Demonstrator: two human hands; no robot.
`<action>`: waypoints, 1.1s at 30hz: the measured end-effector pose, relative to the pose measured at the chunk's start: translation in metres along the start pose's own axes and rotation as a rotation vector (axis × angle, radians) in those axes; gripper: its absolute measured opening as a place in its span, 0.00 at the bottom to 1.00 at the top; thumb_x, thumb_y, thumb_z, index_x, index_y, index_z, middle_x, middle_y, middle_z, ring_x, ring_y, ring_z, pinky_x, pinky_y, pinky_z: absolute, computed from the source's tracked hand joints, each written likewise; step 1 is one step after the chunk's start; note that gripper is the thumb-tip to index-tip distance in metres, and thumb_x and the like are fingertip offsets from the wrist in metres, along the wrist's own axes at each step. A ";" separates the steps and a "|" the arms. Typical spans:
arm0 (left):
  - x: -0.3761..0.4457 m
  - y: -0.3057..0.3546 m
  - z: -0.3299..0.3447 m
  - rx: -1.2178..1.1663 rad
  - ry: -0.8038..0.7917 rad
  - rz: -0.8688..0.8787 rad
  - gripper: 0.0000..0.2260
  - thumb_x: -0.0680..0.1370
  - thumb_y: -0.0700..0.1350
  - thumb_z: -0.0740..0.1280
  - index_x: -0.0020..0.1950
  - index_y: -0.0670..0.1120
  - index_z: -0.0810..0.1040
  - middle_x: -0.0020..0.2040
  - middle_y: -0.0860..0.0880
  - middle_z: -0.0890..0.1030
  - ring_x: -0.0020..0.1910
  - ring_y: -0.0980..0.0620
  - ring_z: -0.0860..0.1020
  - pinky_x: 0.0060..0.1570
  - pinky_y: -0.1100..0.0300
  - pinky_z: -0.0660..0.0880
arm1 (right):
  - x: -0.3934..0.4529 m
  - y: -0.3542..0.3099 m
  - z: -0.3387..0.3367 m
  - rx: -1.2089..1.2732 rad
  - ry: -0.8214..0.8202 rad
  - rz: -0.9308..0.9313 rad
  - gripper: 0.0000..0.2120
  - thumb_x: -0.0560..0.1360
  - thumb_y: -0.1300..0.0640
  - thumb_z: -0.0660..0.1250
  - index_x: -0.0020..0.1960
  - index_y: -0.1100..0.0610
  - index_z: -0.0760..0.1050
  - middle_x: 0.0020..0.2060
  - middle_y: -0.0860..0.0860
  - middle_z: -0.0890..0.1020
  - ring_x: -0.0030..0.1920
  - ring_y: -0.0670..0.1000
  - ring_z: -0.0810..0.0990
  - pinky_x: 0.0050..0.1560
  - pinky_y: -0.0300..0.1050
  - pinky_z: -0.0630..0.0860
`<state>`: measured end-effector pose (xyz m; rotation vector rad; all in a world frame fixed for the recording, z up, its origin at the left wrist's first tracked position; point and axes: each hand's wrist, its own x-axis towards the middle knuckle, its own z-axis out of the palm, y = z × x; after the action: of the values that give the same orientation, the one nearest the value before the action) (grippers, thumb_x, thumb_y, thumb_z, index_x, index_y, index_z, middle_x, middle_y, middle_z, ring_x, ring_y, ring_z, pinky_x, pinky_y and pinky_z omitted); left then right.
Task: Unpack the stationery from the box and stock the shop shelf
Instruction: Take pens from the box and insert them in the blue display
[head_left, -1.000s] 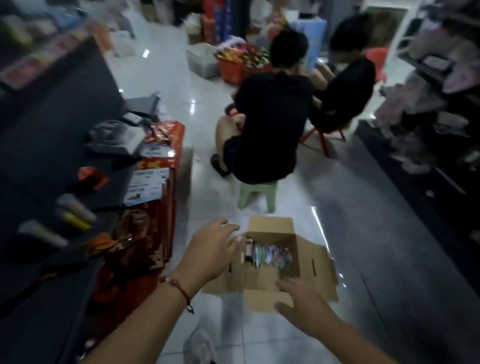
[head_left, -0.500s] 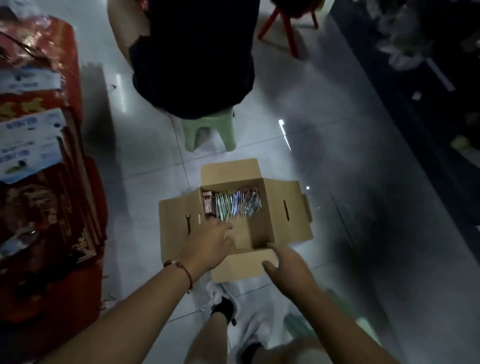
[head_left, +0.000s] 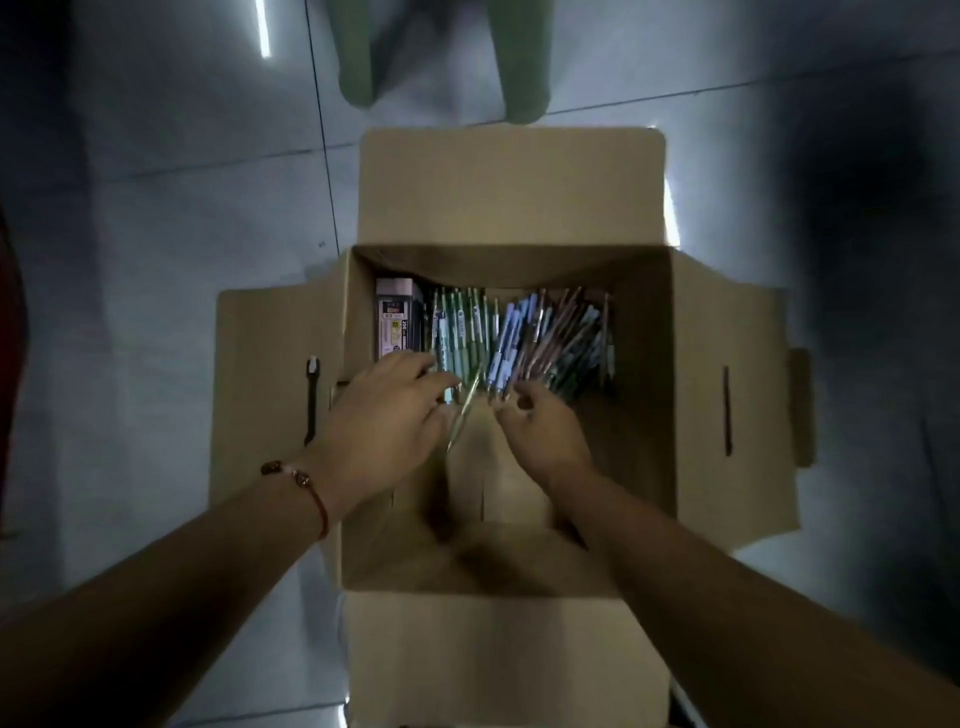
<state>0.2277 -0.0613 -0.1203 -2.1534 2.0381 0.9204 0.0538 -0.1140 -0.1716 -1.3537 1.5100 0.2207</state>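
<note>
Loose green, blue and brown plastic pens (head_left: 519, 338) lie along the far floor of the open brown cardboard box (head_left: 691, 395), long axes running away from both hands. The left hand (head_left: 387, 421) touches their near ends, fingers extended; the right hand (head_left: 537, 431) curls at them, grip unclear.

Floor (head_left: 156, 260): large glossy pale grey tiles with thin dark grout lines, one line running from the top edge downward, others crossing it. Lighting is dim. Two bright strip reflections (head_left: 263, 26) show on the tiles, one at top left, one at centre right. A dark shadow covers the upper right floor area. Two pale green plastic stool legs (head_left: 524, 57) stand at the top edge. A red object (head_left: 10, 332), blurred, borders the left edge.
</note>
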 end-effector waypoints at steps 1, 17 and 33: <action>0.006 -0.007 0.015 -0.021 0.007 -0.006 0.17 0.80 0.47 0.62 0.70 0.50 0.74 0.69 0.46 0.72 0.68 0.47 0.69 0.67 0.49 0.67 | 0.022 0.000 0.012 -0.012 0.022 -0.015 0.24 0.80 0.49 0.63 0.74 0.54 0.67 0.67 0.53 0.76 0.58 0.51 0.78 0.55 0.44 0.74; 0.048 -0.015 0.073 -0.974 0.079 -0.603 0.11 0.81 0.46 0.63 0.63 0.52 0.78 0.52 0.57 0.78 0.52 0.62 0.75 0.44 0.69 0.69 | 0.128 -0.021 0.046 -0.199 0.210 0.150 0.21 0.77 0.54 0.68 0.66 0.60 0.67 0.56 0.58 0.80 0.53 0.59 0.81 0.43 0.46 0.72; 0.069 -0.018 0.092 -1.025 0.066 -0.686 0.13 0.81 0.44 0.63 0.65 0.48 0.78 0.54 0.50 0.80 0.52 0.54 0.78 0.46 0.65 0.71 | 0.116 -0.017 0.063 -0.080 0.118 0.040 0.11 0.80 0.51 0.63 0.48 0.59 0.75 0.45 0.58 0.81 0.49 0.59 0.81 0.42 0.46 0.71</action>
<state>0.2064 -0.0824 -0.2322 -2.9754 0.6374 1.9842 0.1246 -0.1470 -0.2795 -1.4219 1.6429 0.2320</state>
